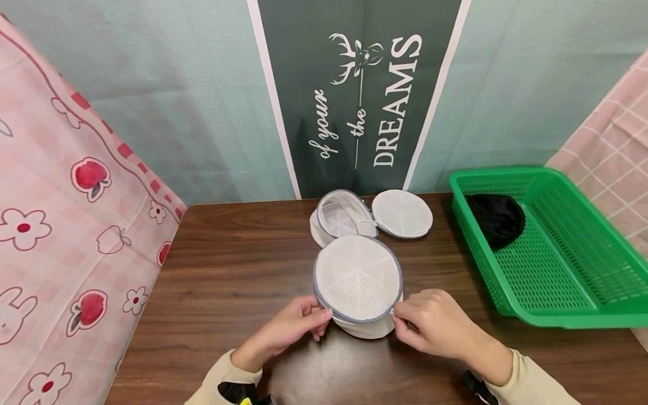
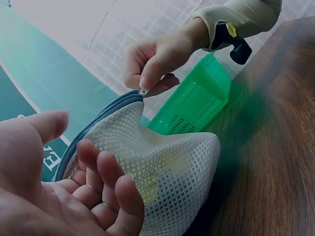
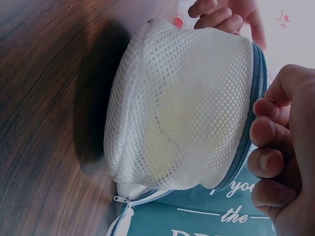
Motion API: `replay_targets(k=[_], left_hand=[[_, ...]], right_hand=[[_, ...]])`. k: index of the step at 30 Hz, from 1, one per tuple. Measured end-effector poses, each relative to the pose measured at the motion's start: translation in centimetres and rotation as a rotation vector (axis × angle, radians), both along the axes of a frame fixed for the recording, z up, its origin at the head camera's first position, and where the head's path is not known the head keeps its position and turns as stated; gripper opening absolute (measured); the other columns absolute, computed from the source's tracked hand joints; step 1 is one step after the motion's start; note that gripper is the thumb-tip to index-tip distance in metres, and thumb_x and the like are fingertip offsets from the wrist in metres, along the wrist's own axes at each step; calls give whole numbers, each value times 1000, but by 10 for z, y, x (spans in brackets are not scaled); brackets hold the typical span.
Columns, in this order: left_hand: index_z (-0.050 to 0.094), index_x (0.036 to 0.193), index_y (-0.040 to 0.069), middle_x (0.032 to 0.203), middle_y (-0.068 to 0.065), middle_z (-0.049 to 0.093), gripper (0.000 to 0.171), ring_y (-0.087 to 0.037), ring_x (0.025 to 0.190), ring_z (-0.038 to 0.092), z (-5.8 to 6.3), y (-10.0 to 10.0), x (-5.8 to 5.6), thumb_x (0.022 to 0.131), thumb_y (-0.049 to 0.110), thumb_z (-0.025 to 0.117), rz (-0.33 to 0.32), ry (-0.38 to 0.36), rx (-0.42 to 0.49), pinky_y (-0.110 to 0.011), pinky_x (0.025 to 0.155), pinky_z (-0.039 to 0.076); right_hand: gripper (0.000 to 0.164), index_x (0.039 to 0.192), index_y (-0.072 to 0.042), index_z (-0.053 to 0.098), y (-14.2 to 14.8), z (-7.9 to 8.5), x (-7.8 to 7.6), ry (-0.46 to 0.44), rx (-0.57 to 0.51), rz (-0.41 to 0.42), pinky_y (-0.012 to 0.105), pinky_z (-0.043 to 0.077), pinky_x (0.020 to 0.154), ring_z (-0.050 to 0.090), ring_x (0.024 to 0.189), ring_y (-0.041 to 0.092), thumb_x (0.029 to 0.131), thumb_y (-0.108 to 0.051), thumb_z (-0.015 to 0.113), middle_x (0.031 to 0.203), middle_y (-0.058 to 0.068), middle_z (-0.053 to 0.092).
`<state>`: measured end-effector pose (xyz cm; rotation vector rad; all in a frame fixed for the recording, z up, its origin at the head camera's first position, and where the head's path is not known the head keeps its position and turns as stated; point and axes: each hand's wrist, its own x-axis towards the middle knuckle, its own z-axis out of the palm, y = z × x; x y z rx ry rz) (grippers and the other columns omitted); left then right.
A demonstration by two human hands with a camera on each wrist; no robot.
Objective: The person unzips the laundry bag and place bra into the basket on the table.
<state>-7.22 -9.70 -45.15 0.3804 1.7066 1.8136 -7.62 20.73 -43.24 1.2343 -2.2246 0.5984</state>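
Note:
A round white mesh laundry bag (image 1: 357, 278) with a blue-grey zipper rim stands on the table, its lid over the top. Something pale yellow shows faintly through its mesh (image 3: 172, 123). At the rim's right front, my right hand (image 1: 430, 323) pinches the small zipper pull (image 2: 143, 92) between thumb and finger. My left hand (image 1: 298, 323) is at the bag's left front, loosely bent fingers against the mesh side and thumb apart from them. Right behind this bag lies a second mesh bag (image 1: 324, 228), unzipped, its round lid (image 1: 402, 214) folded out to the right.
A green plastic basket (image 1: 493, 275) stands on the right of the brown wooden table (image 1: 228, 259), with a black cloth item (image 1: 498, 219) inside. Printed cloths hang behind and at both sides, the pink one (image 1: 66, 225) along the left edge.

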Motion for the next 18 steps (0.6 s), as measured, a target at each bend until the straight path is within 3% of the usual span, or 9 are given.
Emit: replay_targets(k=[6,10,18], left_hand=[[47,90,-21,71,2,53,36,-8,64,53,-2,0,-1,104,12,54,3,28,15,-20,63,49],[45,88,-24,66,4,50,46,-9,62,51,-5,2,-1,109,17,45,1,0,33,-21,62,47],[47,97,-28,65,5,52,57,-7,61,52,-4,8,1,112,26,36,-5,-63,74,-21,61,47]], right_hand=[[25,65,-24,40,-1,-1,0,-18,2,25,13,16,50,22,54,-2,86,-18,49,61,-17,26],[24,65,-24,41,-2,-2,1,-46,10,65,12,19,50,22,55,-2,84,-16,53,61,-17,27],[33,66,-24,46,-8,-1,4,-93,60,73,14,25,49,28,53,-1,99,-24,44,60,-15,33]])
